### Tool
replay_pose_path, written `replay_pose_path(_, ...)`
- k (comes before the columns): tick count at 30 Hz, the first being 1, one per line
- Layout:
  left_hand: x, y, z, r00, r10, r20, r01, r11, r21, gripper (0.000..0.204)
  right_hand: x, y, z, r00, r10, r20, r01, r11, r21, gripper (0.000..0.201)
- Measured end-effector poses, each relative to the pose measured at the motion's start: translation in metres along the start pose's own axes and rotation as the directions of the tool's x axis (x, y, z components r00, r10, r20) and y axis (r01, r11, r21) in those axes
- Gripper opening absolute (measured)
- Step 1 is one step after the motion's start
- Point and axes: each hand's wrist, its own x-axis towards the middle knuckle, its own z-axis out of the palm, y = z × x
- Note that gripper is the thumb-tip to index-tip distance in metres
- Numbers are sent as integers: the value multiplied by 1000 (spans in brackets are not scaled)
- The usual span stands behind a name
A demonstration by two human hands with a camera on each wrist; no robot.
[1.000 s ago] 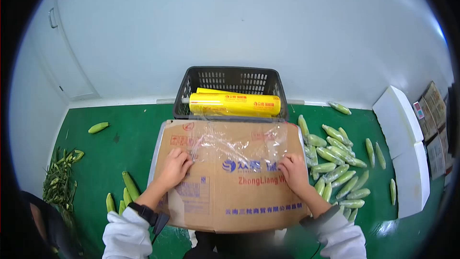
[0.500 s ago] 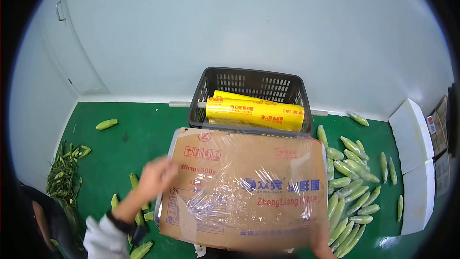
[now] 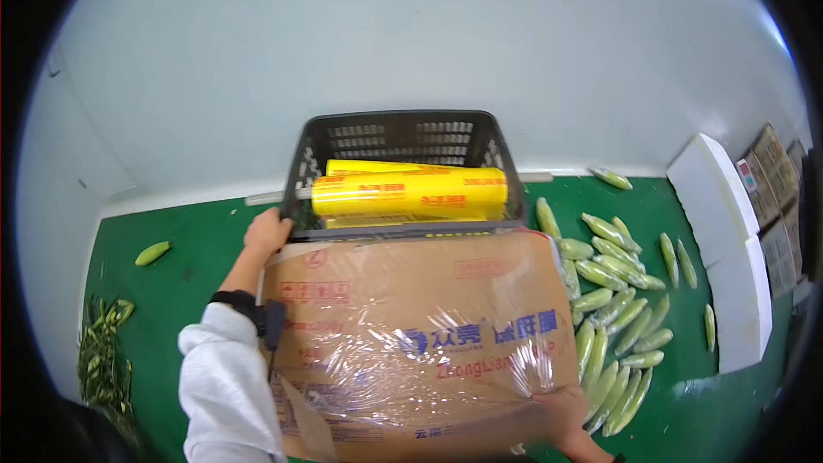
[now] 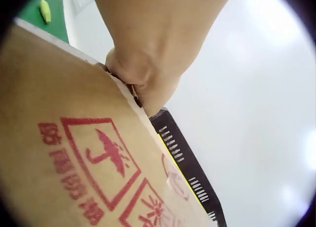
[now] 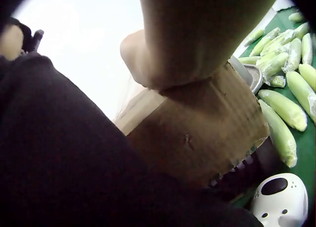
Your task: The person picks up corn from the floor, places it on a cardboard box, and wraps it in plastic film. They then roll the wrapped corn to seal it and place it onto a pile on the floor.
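Observation:
A printed cardboard sheet (image 3: 360, 291) with clear wrinkled film (image 3: 463, 386) stretched across it lies in front of the person. At its far left corner, beside the basket, my left hand (image 3: 270, 231) has its fingers curled over the edge; the left wrist view shows this hand (image 4: 148, 64) against the cardboard's edge (image 4: 44, 83). My right hand (image 3: 566, 413) is at the near right edge of the cardboard. From the right wrist, that hand (image 5: 173, 59) touches the folded-down cardboard side (image 5: 197, 133), its fingertips hidden.
Yellow film rolls (image 3: 411, 193) lie in a black basket (image 3: 403, 120) behind the cardboard. Wrapped corn cobs (image 3: 613, 313) are spread on the green surface at the right, near white foam (image 3: 729, 257). Husks (image 3: 103, 369) and one cob (image 3: 153, 253) are at the left.
My left hand has lifted off the cardboard's left side and moved to its far left corner. My right hand has come down to the near right edge. Film now covers more of the cardboard.

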Motion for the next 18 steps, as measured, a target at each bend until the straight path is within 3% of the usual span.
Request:
replay_pose_path(3, -3, -21, -4, 998, 69, -15, -69, 998, -1, 36, 0, -1, 1, 997, -21, 76, 23, 999, -22, 13)
replay_pose_path(7, 0, -27, 16, 986, 123, -115, -130, 990, -53, 33, 13, 28, -12, 992, -119, 42, 120, 993, -20, 20)
replay_pose_path(9, 0, -28, 14, 998, -9, -57, -11, 938, -345, 29, 20, 20, -13, 994, -85, 69, 87, 996, -14, 23)
replay_pose_path(10, 5, -38, 18, 997, 22, -81, -46, 949, -311, 27, 19, 9, -14, 995, -58, 81, 59, 998, -11, 25)
replay_pose_path(11, 9, -45, 16, 999, 1, -36, -13, 945, -327, 31, 18, 2, -13, 997, -50, 54, 50, 999, -7, 26)
replay_pose_path(13, 7, -50, 3, 996, -40, -76, 24, 977, -211, 37, 26, 1, -3, 998, -64, -24, 64, 998, 2, 28)
replay_pose_path(15, -31, -42, -18, 970, -32, -243, -11, 985, -174, 48, 30, 1, 1, 994, -62, -93, 62, 998, -6, 25)
replay_pose_path(17, -118, -26, -38, 847, 291, -444, -392, 907, -154, 53, 26, -2, 1, 989, -65, -132, 67, 998, 6, 23)
replay_pose_path(18, -178, -16, -45, 792, 408, -454, -495, 865, -85, 52, 26, -4, -3, 995, -38, -96, 34, 999, -36, 17)
